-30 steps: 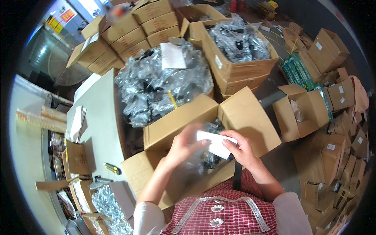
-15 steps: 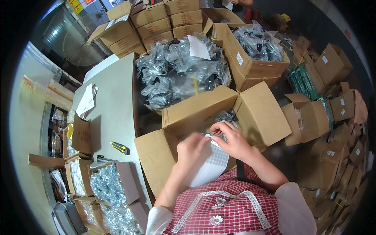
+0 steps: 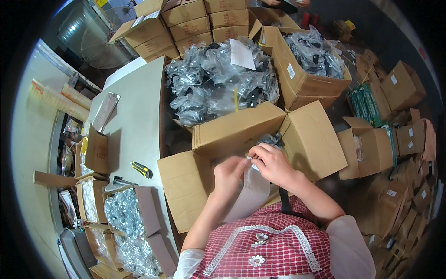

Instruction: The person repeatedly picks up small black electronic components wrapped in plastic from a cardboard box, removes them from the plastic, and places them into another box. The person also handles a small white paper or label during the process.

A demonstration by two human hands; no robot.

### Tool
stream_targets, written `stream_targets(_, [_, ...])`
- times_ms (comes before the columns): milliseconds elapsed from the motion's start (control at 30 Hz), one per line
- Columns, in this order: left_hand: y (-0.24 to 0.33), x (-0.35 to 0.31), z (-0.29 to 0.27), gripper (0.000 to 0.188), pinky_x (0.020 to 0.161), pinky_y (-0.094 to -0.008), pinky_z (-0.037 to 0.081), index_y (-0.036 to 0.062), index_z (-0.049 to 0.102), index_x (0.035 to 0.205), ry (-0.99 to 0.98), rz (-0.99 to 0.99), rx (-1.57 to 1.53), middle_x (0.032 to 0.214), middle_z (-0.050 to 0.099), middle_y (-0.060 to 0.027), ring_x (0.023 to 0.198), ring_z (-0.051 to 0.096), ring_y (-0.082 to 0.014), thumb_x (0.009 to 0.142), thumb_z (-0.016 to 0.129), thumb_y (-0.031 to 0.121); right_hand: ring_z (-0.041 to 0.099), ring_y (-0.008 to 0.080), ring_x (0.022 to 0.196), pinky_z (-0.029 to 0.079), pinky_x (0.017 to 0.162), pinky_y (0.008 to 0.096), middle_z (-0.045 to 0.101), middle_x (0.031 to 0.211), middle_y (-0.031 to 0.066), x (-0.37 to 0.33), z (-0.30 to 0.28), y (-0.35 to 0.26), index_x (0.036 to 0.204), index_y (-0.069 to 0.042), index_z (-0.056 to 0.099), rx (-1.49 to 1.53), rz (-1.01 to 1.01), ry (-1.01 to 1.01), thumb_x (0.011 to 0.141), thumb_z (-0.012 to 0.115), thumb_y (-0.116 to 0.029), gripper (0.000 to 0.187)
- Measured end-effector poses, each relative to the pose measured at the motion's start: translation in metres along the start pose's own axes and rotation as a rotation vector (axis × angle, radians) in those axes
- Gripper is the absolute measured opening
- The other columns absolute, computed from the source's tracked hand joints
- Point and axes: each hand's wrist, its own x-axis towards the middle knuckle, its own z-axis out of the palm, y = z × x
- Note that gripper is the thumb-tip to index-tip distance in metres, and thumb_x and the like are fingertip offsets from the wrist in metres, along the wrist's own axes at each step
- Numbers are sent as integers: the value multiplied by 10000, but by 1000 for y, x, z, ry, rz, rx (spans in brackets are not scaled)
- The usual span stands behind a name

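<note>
So both hands are busy with one white sheet (image 3: 253,188) here: the left hand (image 3: 227,177) has its top edge pinched between thumb and fingers, and the right hand (image 3: 273,163) is pinching that same edge right beside it, fingertips pretty much meeting. The rest of the sheet hangs down over the near side of an open cardboard carton (image 3: 239,128), just in front of the red checked apron (image 3: 262,239). There's some clear plastic wrap (image 3: 272,140) poking up in the carton, past the right hand. Behind it sits a big heap of bagged black parts (image 3: 209,81) with a white paper (image 3: 242,54) lying on top. Over to the left, a yellow-and-black utility knife (image 3: 141,169) lies on the grey surface (image 3: 134,125), well apart from the hands.
</note>
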Motion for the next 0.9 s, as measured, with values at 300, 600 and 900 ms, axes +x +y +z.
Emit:
stream_targets(300, [-43, 69, 34, 199, 634, -261, 474, -15, 755, 971, -91, -110, -130, 775, 673, 3, 685, 564, -71, 956, 721, 181, 655, 302, 943, 554, 780, 389, 654, 1023, 82, -6, -28, 31, 1051, -75, 691, -270, -339, 143, 829, 670, -61, 224])
stream_targets(600, [-83, 201, 12, 166, 631, -236, 471, 2, 730, 956, 220, -22, -178, 819, 674, 4, 694, 602, -87, 993, 684, 157, 720, 193, 843, 566, 762, 302, 722, 930, 86, -38, -88, 73, 986, -6, 722, 125, 214, 503, 885, 738, 0, 103])
stream_targets(900, [-68, 231, -33, 404, 923, -395, 525, -30, 639, 1267, 535, 255, 658, 1211, 668, -190, 1051, 658, -350, 923, 713, 171, 673, 85, 843, 548, 753, 255, 719, 941, 33, -95, -87, 132, 1021, -11, 713, 332, 478, 536, 926, 714, -6, 95])
